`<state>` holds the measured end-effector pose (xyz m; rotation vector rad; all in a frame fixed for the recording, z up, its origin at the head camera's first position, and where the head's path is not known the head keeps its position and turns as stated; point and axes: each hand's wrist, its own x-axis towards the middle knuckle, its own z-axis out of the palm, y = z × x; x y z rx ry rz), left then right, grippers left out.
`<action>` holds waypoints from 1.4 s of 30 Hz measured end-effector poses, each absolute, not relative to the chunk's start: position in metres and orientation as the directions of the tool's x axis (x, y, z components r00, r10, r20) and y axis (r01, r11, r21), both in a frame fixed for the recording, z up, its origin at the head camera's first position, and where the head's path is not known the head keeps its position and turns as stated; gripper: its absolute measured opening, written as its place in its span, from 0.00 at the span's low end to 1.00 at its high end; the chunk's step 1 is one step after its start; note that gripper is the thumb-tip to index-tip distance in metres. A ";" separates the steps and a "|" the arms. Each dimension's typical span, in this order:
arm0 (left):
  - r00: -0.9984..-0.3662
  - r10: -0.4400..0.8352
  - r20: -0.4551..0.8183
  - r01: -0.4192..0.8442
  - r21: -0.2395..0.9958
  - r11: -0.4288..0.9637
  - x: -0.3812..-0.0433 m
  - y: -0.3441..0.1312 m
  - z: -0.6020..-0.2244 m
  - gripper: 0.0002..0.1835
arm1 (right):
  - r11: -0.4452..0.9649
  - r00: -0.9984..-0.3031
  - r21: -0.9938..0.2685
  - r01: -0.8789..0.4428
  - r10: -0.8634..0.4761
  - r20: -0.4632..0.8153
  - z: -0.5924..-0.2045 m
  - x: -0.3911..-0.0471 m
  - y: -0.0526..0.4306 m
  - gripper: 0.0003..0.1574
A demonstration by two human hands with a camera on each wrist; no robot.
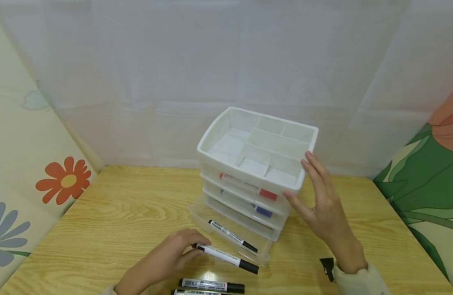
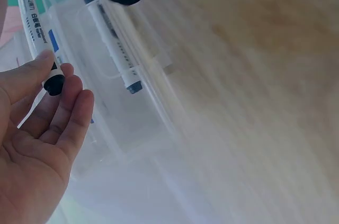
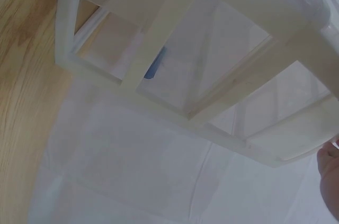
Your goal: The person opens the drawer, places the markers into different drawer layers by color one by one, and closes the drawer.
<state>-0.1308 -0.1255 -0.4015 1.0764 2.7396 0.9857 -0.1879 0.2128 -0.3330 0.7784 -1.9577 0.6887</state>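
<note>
My left hand [image 1: 175,250] pinches the rear end of a white whiteboard marker [image 1: 223,255] between thumb and fingers, its black cap pointing right. That marker is over the front of the pulled-out bottom drawer [image 1: 200,211] of a white plastic drawer organizer [image 1: 248,171]. Inside this drawer lies another black-capped marker [image 1: 230,234], also visible in the left wrist view. My right hand [image 1: 327,209] rests on the organizer's upper right side, fingers extended along the rim and thumb at the front corner. In the right wrist view, a fingertip touches the organizer's edge.
A red-capped marker [image 1: 268,194] and a blue-capped marker [image 1: 263,211] show through the upper drawers. Two black-capped markers [image 1: 211,285] lie on the wooden table [image 1: 138,205] at the front. A small black object [image 1: 327,268] is by my right wrist. White sheeting [image 1: 156,82] hangs behind.
</note>
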 end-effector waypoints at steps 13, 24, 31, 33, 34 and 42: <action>-0.790 0.562 0.247 0.554 0.681 0.480 -0.152 -0.118 -0.392 0.12 | 0.645 -0.418 -0.175 -0.744 -0.244 0.875 -0.332 -0.188 0.213 0.47; -0.790 0.552 0.267 0.552 0.702 0.450 -0.173 -0.109 -0.386 0.15 | 0.638 -0.413 -0.177 -0.750 -0.242 0.878 -0.331 -0.188 0.213 0.46; -0.801 0.548 0.241 0.539 0.689 0.484 -0.180 -0.107 -0.386 0.12 | 0.638 -0.406 -0.173 -0.750 -0.238 0.882 -0.331 -0.189 0.212 0.47; -0.806 0.546 0.230 0.533 0.683 0.499 -0.182 -0.106 -0.386 0.11 | 0.638 -0.411 -0.178 -0.749 -0.237 0.880 -0.331 -0.188 0.212 0.47; -0.807 0.546 0.225 0.529 0.686 0.499 -0.183 -0.106 -0.386 0.11 | 0.640 -0.415 -0.179 -0.747 -0.238 0.878 -0.331 -0.188 0.212 0.47; -0.786 0.579 0.218 0.543 0.691 0.476 -0.192 -0.100 -0.387 0.11 | 0.646 -0.431 -0.189 -0.739 -0.240 0.870 -0.332 -0.187 0.213 0.48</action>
